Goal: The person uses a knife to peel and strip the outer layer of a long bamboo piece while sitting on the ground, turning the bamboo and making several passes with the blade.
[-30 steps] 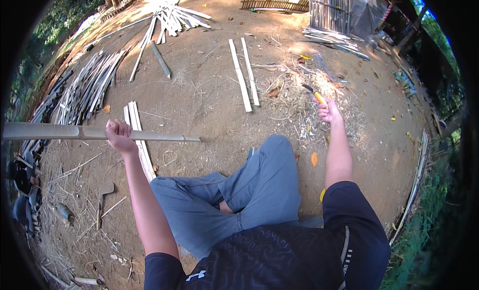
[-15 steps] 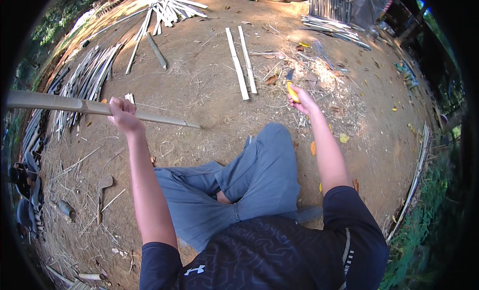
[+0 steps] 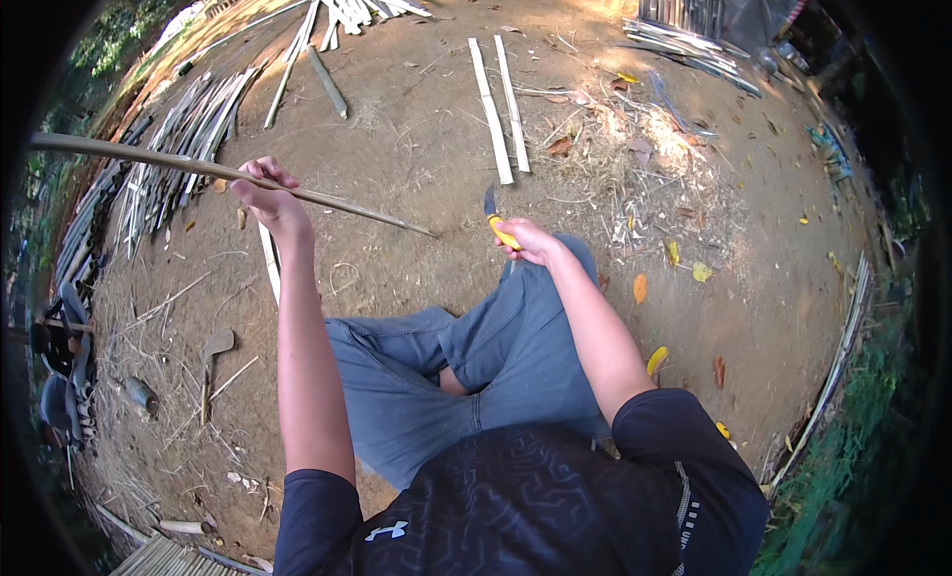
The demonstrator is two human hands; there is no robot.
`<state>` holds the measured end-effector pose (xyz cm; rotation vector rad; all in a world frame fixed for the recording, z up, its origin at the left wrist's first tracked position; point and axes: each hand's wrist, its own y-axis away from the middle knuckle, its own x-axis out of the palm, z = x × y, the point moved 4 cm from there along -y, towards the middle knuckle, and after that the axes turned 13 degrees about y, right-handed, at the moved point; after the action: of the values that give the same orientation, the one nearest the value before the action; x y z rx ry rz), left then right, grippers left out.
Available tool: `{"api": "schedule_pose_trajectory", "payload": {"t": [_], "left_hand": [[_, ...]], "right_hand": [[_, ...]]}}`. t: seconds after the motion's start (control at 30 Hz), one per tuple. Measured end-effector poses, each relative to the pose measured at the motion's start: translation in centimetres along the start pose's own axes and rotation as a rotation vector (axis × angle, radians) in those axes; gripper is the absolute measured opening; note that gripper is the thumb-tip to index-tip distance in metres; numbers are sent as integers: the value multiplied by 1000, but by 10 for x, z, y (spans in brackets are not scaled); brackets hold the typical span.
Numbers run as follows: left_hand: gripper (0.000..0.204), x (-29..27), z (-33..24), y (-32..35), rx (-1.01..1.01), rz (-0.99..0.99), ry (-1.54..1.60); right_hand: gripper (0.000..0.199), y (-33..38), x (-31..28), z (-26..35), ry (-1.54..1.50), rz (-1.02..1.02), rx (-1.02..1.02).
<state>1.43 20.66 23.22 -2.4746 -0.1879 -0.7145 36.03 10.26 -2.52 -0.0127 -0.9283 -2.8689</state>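
A long bamboo strip slants from the far left down toward the ground in front of me, turned edge-on. My left hand grips it near its middle, the fingers somewhat loose around it. In my right hand is a knife with a yellow handle and a short, dark, curved blade pointing up and away. The knife sits above my bent knee, apart from the strip. Two pale split bamboo strips lie side by side on the ground ahead of it.
Piles of bamboo strips lie at the far left, the back and the back right. Shavings and dry leaves litter the ground to the right. A hatchet-like tool lies left of my leg.
My right hand has brought the knife left and nearer to the bamboo strip. The strip has rolled edge-on in my left hand, whose fingers have loosened. The view has shifted slightly.
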Motion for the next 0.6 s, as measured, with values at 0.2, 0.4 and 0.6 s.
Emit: {"api": "schedule_pose_trajectory", "payload": {"t": [0.2, 0.4, 0.6], "left_hand": [[50, 10, -1, -4, 17, 38, -163], [39, 19, -5, -9, -12, 126, -74], [40, 22, -16, 3, 38, -1, -62]], "right_hand": [[23, -5, 0, -5, -37, -17, -9], [23, -5, -1, -6, -27, -42, 38], [26, -3, 2, -5, -20, -70, 128]]}}
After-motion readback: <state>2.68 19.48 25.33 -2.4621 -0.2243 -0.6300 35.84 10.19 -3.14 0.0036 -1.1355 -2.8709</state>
